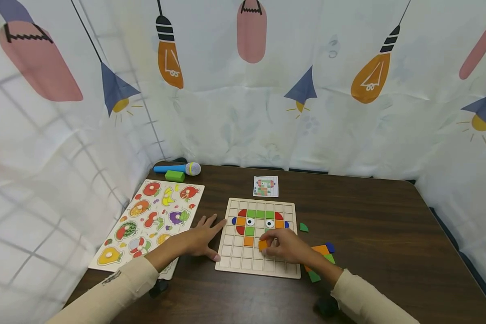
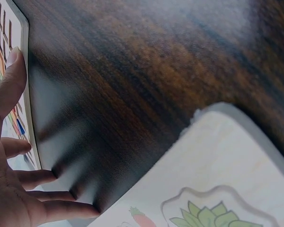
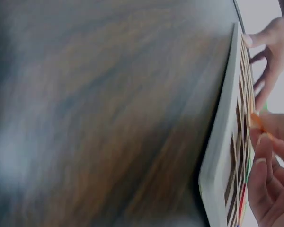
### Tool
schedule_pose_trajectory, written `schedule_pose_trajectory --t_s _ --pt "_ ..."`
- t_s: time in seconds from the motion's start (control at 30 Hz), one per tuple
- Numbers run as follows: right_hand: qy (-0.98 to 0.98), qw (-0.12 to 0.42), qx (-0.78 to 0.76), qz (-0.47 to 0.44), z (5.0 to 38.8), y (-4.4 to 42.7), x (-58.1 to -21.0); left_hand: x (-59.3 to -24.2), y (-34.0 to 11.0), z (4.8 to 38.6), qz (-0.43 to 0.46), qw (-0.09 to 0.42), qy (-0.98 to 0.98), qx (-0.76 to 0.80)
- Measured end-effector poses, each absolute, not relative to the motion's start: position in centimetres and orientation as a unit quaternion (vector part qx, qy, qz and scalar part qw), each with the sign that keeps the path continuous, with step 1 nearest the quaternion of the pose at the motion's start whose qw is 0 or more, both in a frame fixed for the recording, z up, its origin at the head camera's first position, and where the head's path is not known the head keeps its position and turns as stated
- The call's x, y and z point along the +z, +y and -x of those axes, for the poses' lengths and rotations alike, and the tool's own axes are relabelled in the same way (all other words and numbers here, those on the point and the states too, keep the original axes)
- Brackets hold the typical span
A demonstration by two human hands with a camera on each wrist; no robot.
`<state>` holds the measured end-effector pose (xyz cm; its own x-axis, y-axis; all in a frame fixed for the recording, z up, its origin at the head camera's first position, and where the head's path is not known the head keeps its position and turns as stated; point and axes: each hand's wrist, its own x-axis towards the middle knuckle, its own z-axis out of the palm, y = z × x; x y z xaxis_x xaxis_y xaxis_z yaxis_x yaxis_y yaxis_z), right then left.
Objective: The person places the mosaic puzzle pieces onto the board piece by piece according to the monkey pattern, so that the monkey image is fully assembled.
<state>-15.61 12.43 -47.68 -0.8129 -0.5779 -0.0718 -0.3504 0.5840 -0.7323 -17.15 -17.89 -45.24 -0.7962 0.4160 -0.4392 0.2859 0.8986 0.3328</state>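
A wooden grid board (image 1: 243,263) lies on the table, with red, green, orange, blue and eye-marked tiles set in its upper cells. My right hand (image 1: 285,245) pinches an orange square tile (image 1: 263,245) over the board, just right of another orange tile (image 1: 248,241) in the grid. In the right wrist view the orange tile (image 3: 258,121) shows edge-on between thumb and fingers. With fingers spread, my left hand (image 1: 198,238) rests at the board's left edge; its thumb touches that edge in the left wrist view.
Loose tiles (image 1: 320,249) lie by the right forearm, and a green quarter-round tile (image 1: 303,227) beside the board. A pattern card (image 1: 266,186) lies behind it. Leftward are a fruit puzzle board (image 1: 117,243), a green block (image 1: 175,176) and a toy microphone (image 1: 178,168).
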Motion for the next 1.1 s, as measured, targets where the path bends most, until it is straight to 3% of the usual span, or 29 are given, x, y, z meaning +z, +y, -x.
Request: schedule_pose_trajectory --t_s 0.5,1.1 --pt "0.918 0.095 -0.326 0.208 15.4 10.2 -47.7 -45.0 -17.8 17.1 -0.192 0.255 0.94 0.124" --pt "0.93 0.09 -0.301 0.191 15.5 10.0 -47.9 -45.3 -17.9 17.2 -0.194 0.254 0.94 0.116"
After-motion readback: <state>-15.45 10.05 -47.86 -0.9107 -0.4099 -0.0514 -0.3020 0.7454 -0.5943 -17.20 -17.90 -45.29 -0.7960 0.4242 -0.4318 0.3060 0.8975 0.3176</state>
